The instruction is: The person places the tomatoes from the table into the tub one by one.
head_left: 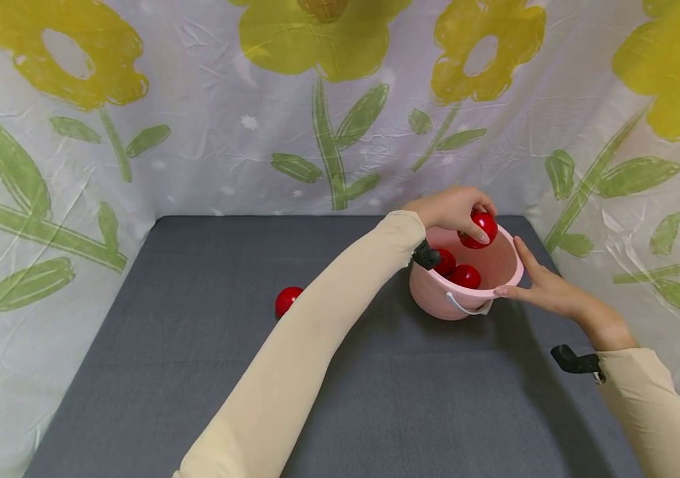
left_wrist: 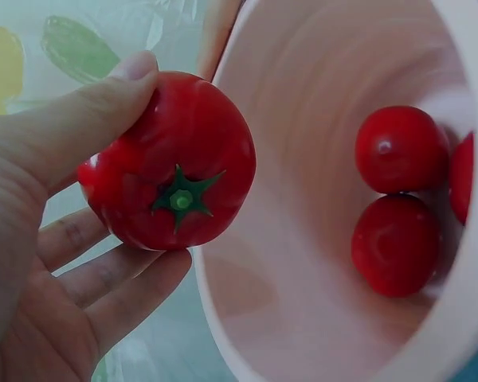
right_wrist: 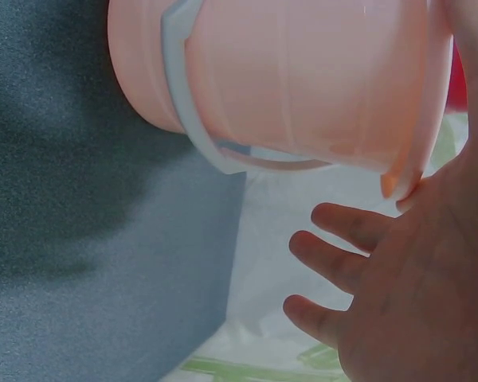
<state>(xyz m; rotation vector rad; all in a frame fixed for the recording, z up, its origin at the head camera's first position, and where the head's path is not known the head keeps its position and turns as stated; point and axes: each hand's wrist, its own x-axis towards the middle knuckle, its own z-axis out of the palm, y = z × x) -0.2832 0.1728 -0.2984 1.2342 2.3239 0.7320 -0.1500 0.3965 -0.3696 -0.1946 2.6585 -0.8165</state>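
My left hand (head_left: 450, 207) grips a red tomato (left_wrist: 179, 163) with a green star-shaped stem top, above the far part of the pink bucket's opening. In the left wrist view this tomato overlaps the bucket's rim. The pink bucket (head_left: 440, 295) stands at the table's back right, its grey-white handle (right_wrist: 193, 103) hanging down on the near side. Inside it lie red tomatoes (left_wrist: 397, 245), three of them showing in the left wrist view. My right hand (head_left: 549, 289) holds the bucket's rim at the right with thumb and index finger, the other fingers spread below.
Another red tomato (head_left: 286, 300) lies on the dark grey table (head_left: 214, 372), partly hidden behind the left sleeve (head_left: 310, 332). A flower-printed white curtain (head_left: 214, 146) closes off the back and both sides. The bucket stands near the table's back right corner.
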